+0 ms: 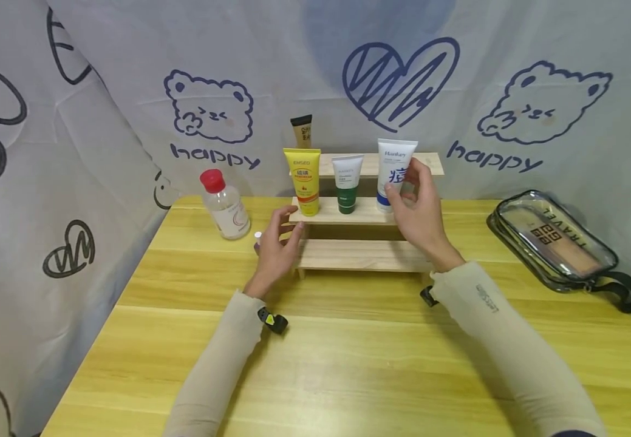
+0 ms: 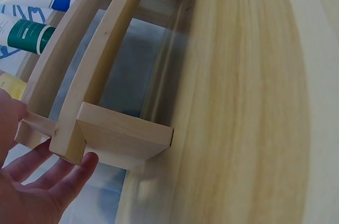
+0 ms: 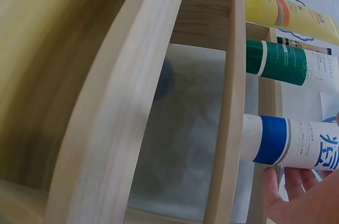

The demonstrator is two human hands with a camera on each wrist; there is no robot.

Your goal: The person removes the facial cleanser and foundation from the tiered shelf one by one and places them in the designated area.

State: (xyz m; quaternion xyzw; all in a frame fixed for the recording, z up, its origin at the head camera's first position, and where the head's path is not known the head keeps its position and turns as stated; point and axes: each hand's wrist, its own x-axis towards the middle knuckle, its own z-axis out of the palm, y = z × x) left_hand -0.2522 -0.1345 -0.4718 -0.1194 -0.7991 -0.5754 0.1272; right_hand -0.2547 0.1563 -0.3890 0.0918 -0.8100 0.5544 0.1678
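A tiered wooden shelf [image 1: 361,252] stands on the table. My left hand [image 1: 279,247] grips the left end of its middle tier, beside a yellow squeeze tube [image 1: 306,185]. In the left wrist view several fingers [image 2: 71,181] lie along the tier's end. My right hand [image 1: 421,209] holds a white squeeze tube with a blue band [image 1: 394,173], thumb in front and fingers behind. This tube is upright at the right of the middle tier, its cap [image 3: 251,138] at the tier. Between the two tubes stands a smaller white-and-green tube [image 1: 347,185].
On the top tier is a beige tube with a black end [image 1: 302,132]. A clear bottle with a red cap [image 1: 228,209] stands left of the shelf. A small white-capped item [image 1: 257,238] is partly behind my left hand. At right lies a transparent travel pouch [image 1: 558,243].
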